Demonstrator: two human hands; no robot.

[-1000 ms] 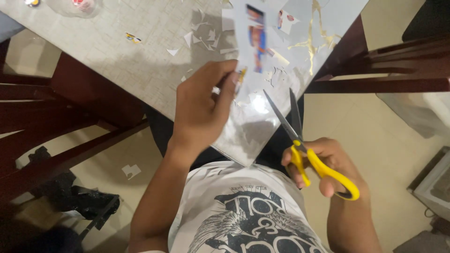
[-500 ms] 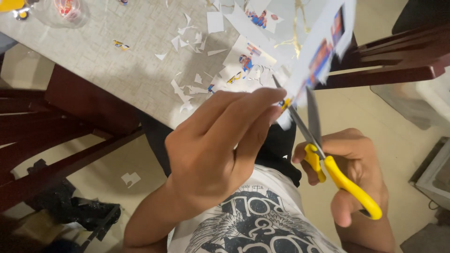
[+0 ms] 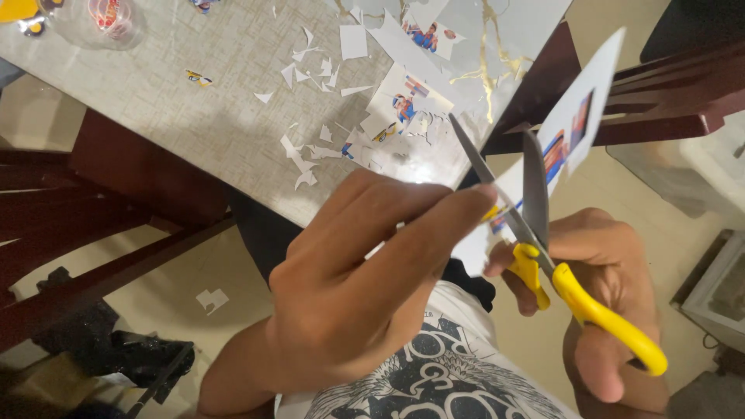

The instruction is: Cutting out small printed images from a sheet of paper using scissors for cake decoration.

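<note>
Left hand raised in front of the chest, fingers stretched forward, grip pinched together on the lower edge of a printed paper sheet. Sheet held upright above and to the right of that grip, white with small coloured figures on it, tilted over the table edge. Right hand just right of the left, grip clamped round the yellow handles of the scissors. Blades parted, pointing up and away from the right grip, straddling the sheet near its lower end, close beside the left fingertips. Beyond both grips, on the table: white paper scraps scattered about, a cut printed piece among them. Far left of the grips, a clear plastic cup at the table's far corner. Dark wooden chair left of the left grip
</note>
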